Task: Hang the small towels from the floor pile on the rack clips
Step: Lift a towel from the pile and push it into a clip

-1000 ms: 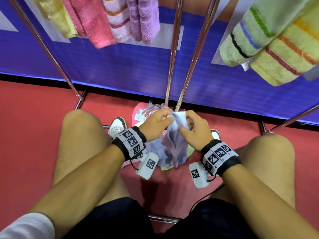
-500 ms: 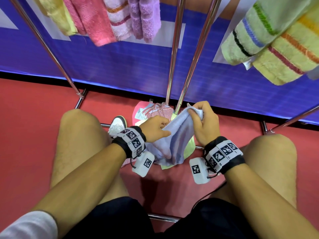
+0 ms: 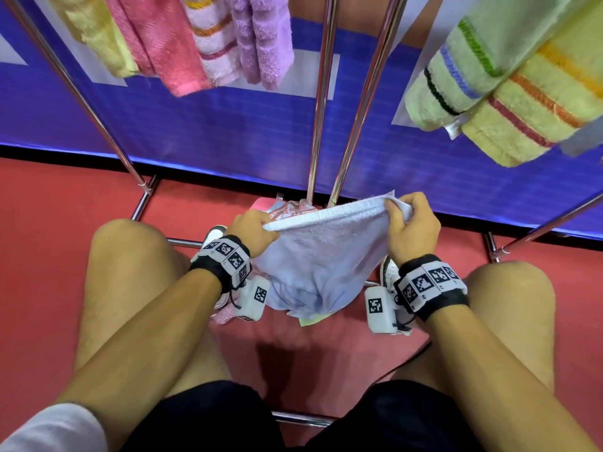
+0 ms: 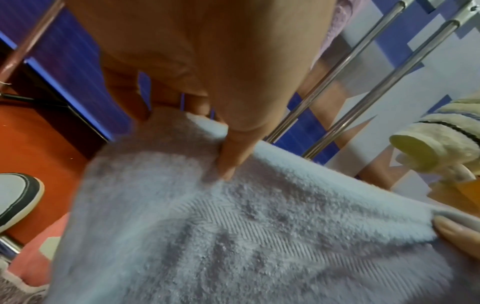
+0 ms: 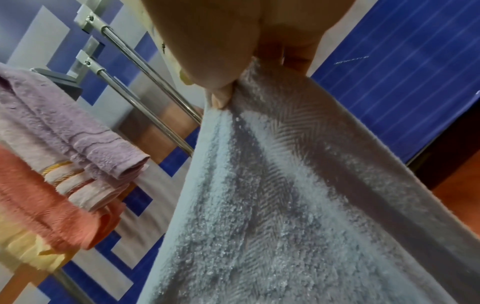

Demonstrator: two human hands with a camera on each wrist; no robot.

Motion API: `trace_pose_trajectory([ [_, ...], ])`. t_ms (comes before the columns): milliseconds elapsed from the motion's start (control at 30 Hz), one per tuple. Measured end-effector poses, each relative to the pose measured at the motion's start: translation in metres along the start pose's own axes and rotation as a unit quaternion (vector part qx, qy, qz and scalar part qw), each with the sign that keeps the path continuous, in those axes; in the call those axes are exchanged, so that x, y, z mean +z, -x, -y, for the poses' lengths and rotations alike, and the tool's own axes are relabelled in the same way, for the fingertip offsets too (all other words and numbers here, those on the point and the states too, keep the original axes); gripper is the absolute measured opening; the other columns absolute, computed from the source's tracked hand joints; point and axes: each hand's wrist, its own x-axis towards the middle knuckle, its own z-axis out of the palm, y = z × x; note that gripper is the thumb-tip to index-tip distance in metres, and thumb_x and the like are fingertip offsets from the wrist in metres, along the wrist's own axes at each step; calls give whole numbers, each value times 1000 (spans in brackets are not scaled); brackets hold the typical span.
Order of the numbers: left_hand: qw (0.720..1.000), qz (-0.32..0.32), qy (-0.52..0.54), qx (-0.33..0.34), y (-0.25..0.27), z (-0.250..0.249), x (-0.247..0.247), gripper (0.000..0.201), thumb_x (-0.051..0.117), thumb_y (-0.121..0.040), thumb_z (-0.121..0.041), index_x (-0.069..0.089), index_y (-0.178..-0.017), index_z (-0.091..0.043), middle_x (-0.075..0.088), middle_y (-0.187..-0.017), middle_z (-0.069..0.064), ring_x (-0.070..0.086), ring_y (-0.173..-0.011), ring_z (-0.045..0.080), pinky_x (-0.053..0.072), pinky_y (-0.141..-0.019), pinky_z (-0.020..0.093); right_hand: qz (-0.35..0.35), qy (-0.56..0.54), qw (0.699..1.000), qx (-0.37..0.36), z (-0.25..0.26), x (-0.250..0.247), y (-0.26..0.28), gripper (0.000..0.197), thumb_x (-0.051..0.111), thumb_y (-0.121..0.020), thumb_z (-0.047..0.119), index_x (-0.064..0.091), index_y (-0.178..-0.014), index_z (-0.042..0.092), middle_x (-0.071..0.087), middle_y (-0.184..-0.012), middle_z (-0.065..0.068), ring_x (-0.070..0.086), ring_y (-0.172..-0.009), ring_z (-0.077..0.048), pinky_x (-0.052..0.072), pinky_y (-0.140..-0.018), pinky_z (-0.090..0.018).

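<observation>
Held towel: pale blue with a woven herringbone band. Floor: red. Far panel: deep blue with grey blocks. Far left hanging towels: yellow, pink, white with orange and red stripes, lilac. Shorts: black

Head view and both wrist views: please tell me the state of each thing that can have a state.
light blue towel: held up, top edge stretched between both hands
left hand: grips the towel's left corner
right hand: grips the towel's right corner
floor pile: on the floor, mostly hidden behind the towel
pink towel: hanging on the rack
purple towel: hanging on the rack
</observation>
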Motion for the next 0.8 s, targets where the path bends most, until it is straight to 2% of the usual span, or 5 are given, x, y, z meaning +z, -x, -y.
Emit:
trace_pose_trajectory([
  [167,994,-70,38,-77,1,8,-13,11,68,-78,-30,63,-71,-21,68,-79,4,63,-79,33,53,-79,38,-26,32,998,40,-7,-6,-6,21,66,-91,29,57,-81,11,58,-72,-2,50,-69,-22,30,-63,-19],
  [267,987,-90,120,-63,-2,9,-13,15,63,-83,-19,61,-69,-18,64,-71,4,58,-74,28,44,-67,29,12,70,997,35,-11,-5,-7,22,66,-91,32,63,-86,11,64,-77,-4,55,-75,-26,37,-70,-27],
  [433,970,-58,236,-19,-5,-1,-3,40,60,-81,-37,54,-66,0,42,-62,5,37,-62,18,33,-60,31,116,71,991,6,-8,5,1,13,65,-87,19,66,-99,14,61,-78,4,58,-80,-25,41,-75,-28],
  [567,944,-19,330,-2,1,-13,7,32,63,-93,-21,52,-67,-8,39,-63,7,38,-64,20,37,-63,36,214,45,976,1,1,18,17,14,59,-89,13,55,-99,22,57,-61,6,52,-65,-23,33,-66,-25],
  [800,931,67,346,91,23,-44,21,10,66,-90,-3,69,-80,-2,52,-54,-15,43,-54,0,39,-56,19,301,-104,947,42,25,35,36,36,44,-78,-13,66,-86,15,54,-59,5,54,-45,-16,57,-52,-37],
])
